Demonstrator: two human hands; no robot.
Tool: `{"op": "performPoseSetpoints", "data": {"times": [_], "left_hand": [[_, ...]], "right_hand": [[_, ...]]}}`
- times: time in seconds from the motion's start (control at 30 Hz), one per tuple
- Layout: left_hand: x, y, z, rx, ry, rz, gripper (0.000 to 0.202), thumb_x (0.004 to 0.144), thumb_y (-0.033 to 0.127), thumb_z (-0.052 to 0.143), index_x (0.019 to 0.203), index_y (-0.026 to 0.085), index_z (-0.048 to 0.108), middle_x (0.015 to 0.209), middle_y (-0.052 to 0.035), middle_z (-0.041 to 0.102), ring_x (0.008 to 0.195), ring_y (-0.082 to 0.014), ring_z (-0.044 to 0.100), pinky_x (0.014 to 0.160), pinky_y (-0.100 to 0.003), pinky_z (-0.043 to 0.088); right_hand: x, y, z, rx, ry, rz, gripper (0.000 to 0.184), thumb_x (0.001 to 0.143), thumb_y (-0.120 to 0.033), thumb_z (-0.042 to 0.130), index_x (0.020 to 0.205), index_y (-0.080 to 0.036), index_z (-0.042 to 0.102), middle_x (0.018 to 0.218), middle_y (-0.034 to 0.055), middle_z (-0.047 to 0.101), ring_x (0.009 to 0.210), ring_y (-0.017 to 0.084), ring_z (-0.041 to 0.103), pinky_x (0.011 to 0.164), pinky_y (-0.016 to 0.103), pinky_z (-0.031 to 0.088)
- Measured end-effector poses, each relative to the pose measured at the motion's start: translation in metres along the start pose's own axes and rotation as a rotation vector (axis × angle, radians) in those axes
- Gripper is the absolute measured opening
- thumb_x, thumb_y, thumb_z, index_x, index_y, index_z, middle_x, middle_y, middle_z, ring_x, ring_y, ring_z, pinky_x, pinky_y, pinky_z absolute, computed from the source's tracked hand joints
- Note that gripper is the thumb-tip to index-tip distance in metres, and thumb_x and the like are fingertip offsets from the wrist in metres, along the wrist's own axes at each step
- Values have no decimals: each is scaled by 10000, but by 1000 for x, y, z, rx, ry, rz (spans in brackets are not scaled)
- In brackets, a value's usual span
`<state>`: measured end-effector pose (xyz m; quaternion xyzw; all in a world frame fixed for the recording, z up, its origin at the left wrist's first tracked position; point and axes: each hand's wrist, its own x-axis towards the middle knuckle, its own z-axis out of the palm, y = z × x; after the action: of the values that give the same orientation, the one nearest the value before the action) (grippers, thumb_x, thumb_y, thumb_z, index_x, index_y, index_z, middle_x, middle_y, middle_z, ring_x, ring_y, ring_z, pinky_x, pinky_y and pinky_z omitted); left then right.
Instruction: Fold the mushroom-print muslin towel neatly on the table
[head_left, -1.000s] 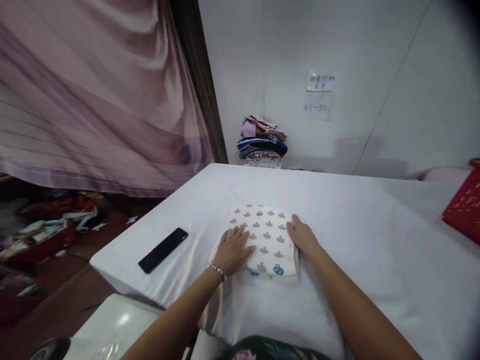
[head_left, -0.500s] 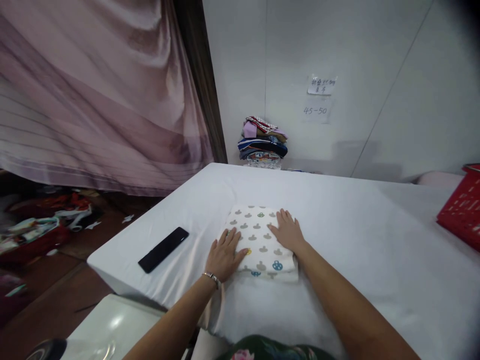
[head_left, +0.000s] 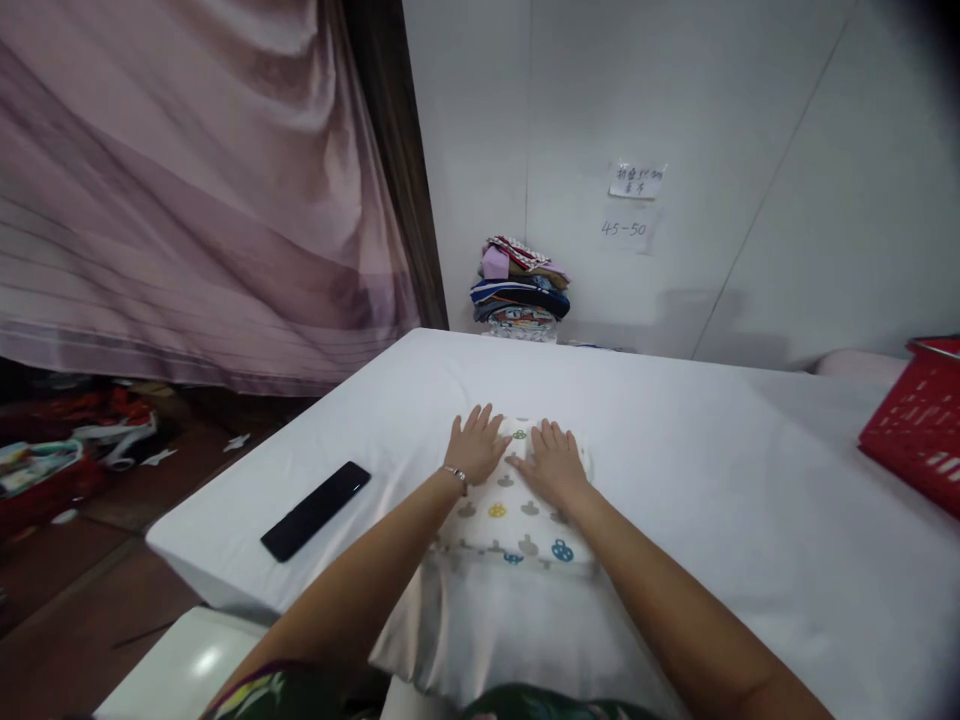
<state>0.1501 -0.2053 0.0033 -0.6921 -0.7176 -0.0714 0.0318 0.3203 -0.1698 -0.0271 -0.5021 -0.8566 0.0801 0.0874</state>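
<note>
A folded white cloth [head_left: 517, 525] with small grey, yellow and blue prints lies on the white table [head_left: 675, 470] in front of me. My left hand [head_left: 477, 446] rests flat on its far left corner, fingers spread, a thin bracelet on the wrist. Right beside it, my right hand [head_left: 553, 465] lies flat on the cloth's far edge, fingers stretched out. Both hands press on the cloth and hold nothing.
A black phone [head_left: 316, 510] lies on the table's left side. A red basket [head_left: 919, 425] stands at the right edge. A stack of folded clothes [head_left: 520, 290] sits against the far wall. A pink curtain [head_left: 187, 190] hangs at left above clutter on the floor.
Both hands slid forward along the cloth, from its sides to its far edge, and came close together. The view shifted slightly.
</note>
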Motion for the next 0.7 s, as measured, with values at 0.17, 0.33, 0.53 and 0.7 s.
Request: {"op": "performPoseSetpoints", "data": {"times": [0.17, 0.33, 0.53, 0.7], "left_hand": [[20, -20, 38, -87, -155, -112, 685, 825, 609, 232, 1394, 228, 251, 1492, -42, 159, 1363, -253, 116, 1046, -542, 174], [19, -26, 44, -100, -149, -95, 705, 820, 622, 189, 1400, 224, 240, 1494, -34, 150, 1365, -250, 104, 1047, -540, 171], [20, -24, 42, -87, -153, -101, 709, 816, 619, 191, 1401, 222, 240, 1495, -32, 147, 1365, -251, 103, 1047, -543, 170], [23, -23, 43, -72, -139, -97, 700, 817, 615, 217, 1395, 222, 254, 1492, -44, 165, 1362, -261, 117, 1039, -551, 188]], "right_hand": [[-14, 1, 18, 51, 50, -46, 759, 861, -603, 197, 1399, -70, 253, 1473, 146, 163, 1359, 277, 69, 1076, 448, 15], [-10, 2, 13, 80, 48, -38, 765, 859, -604, 219, 1397, -62, 261, 1471, 149, 163, 1359, 279, 75, 1082, 453, 25], [-28, -8, -7, 147, -71, -40, 781, 846, -633, 223, 1403, -87, 255, 1479, 131, 138, 1358, 289, 75, 1081, 454, 58], [-63, -16, -4, 154, -66, -144, 749, 854, -621, 238, 1396, -105, 273, 1484, 121, 112, 1363, 272, 58, 1083, 455, 37]]}}
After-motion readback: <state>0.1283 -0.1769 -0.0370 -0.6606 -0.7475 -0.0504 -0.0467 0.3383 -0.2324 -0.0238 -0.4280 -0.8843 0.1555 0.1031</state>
